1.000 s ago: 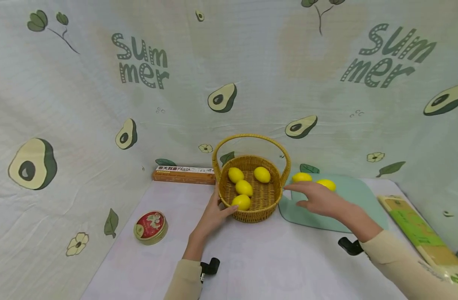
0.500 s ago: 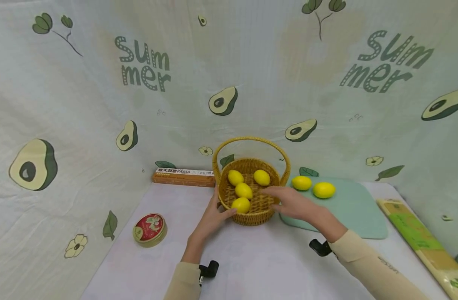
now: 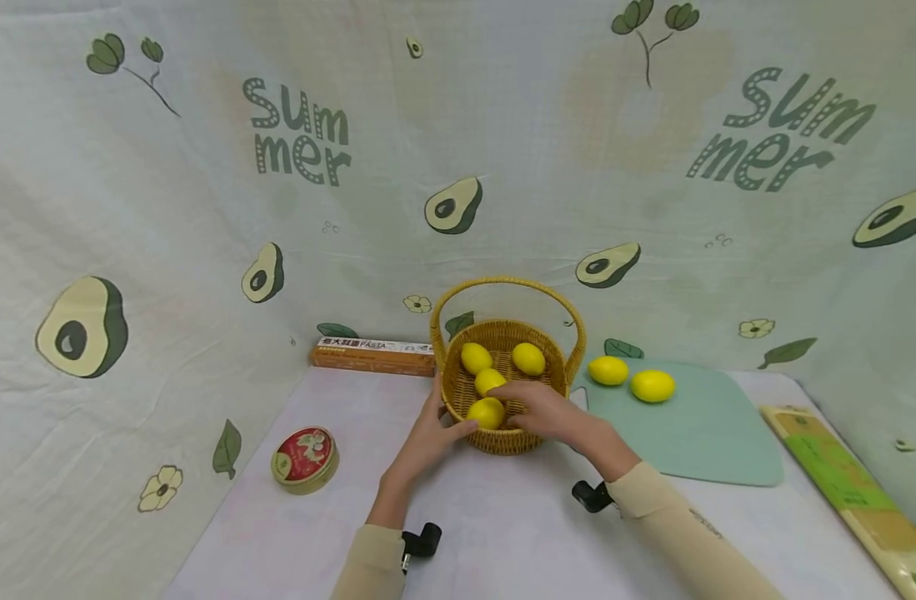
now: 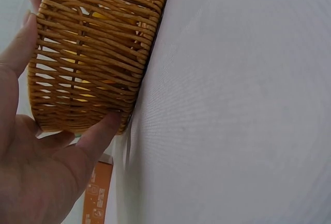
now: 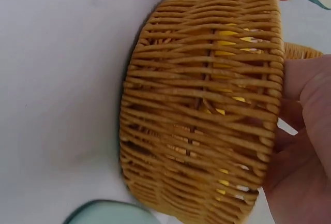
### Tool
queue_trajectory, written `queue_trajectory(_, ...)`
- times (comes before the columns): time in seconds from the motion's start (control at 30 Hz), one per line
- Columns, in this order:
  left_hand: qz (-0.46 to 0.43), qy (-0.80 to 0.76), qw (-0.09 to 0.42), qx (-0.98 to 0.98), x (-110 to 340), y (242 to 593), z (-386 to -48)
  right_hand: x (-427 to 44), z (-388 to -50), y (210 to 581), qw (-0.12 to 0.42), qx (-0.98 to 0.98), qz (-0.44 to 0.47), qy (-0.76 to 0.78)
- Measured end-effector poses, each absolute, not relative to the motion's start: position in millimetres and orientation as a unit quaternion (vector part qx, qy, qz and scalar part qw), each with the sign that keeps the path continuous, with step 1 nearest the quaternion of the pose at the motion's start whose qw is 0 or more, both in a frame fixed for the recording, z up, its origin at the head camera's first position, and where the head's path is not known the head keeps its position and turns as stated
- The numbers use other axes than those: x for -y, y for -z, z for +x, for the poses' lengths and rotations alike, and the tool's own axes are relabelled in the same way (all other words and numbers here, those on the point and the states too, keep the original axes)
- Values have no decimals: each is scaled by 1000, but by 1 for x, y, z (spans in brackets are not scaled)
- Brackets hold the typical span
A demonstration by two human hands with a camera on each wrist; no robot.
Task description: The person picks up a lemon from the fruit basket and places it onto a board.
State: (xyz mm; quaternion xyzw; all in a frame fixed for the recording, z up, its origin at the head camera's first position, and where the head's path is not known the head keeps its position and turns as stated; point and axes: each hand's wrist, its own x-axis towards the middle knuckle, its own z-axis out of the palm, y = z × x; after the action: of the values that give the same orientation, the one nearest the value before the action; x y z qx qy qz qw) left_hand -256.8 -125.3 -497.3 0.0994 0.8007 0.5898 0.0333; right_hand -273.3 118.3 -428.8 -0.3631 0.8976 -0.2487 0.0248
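A woven wicker basket (image 3: 505, 443) with a tall hoop handle stands on the table, several yellow lemons (image 3: 528, 359) inside. My left hand (image 3: 426, 435) holds the basket's left side, its thumb at the front rim and its fingers against the outer wall, as the left wrist view (image 4: 46, 167) shows. My right hand (image 3: 545, 412) reaches over the right rim into the basket. Its fingertips are at the middle lemon (image 3: 490, 382) and just right of the front lemon (image 3: 486, 413), apparently not closed round either. In the right wrist view the basket wall (image 5: 201, 94) hides the fingertips.
Two more lemons (image 3: 653, 386) lie on a pale green mat (image 3: 716, 446) to the right. A long green-and-tan packet (image 3: 840, 475) lies beyond it. Behind the basket's left side is a pasta box (image 3: 371, 357); a round red tin (image 3: 304, 460) sits at left.
My right hand has moved left from beside the lemons on the mat, over the basket's rim, to the lemons inside. My left hand has stayed on the basket.
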Motion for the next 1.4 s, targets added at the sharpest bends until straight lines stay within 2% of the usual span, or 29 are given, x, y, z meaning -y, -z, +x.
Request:
queue_trajectory(0.23,100,-585,34,-804,125,496,-255,-105,-282,438,26,-900,-365,236)
queue_trajectory(0.8,110,-592,33,-798,126,496,-258,-89,-297,440,123,-909,-327,229)
queue_trajectory(1.4,105,-589,29,-801,125,498,-260,-98,-301,445,66,-897,-366,239)
